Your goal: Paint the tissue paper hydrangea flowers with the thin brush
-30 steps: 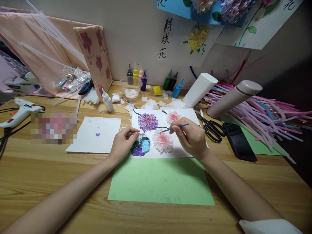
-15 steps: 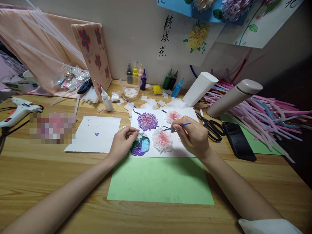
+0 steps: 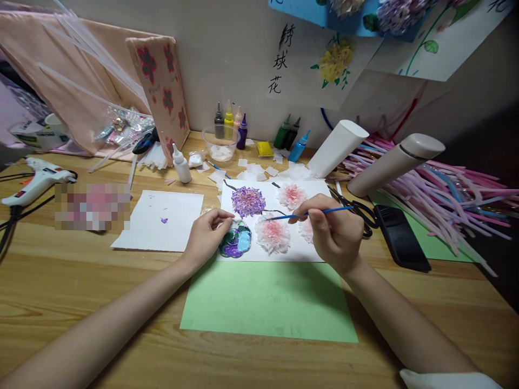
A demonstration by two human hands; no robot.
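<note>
My left hand (image 3: pixel 208 232) pinches the upper edge of a small round paint palette (image 3: pixel 242 242), smeared with purple, dark green and light blue. My right hand (image 3: pixel 336 232) grips a thin blue paintbrush (image 3: pixel 280 217), its tip pointing left over a pink-and-white paper flower (image 3: pixel 273 233). Both hands are over a white sheet (image 3: pixel 300 257). On that sheet are also a purple flower (image 3: pixel 248 202), another pink flower (image 3: pixel 292 196) and dark painted stem strokes. A further pink flower (image 3: pixel 305 231) is partly hidden by my right hand.
A green sheet (image 3: pixel 267 302) lies in front. Left are a paint-marked white paper (image 3: pixel 158 224) and a glue gun (image 3: pixel 38 181). Scissors (image 3: pixel 367 216), a black phone (image 3: pixel 401 237) and a leaning bottle (image 3: pixel 397 162) stand right. Paint bottles (image 3: pixel 242 135) line the wall.
My right hand has moved slightly right, and the brush now lies flatter, with more of its handle showing behind the hand. The left hand keeps its hold on the palette. The view shifted slightly.
</note>
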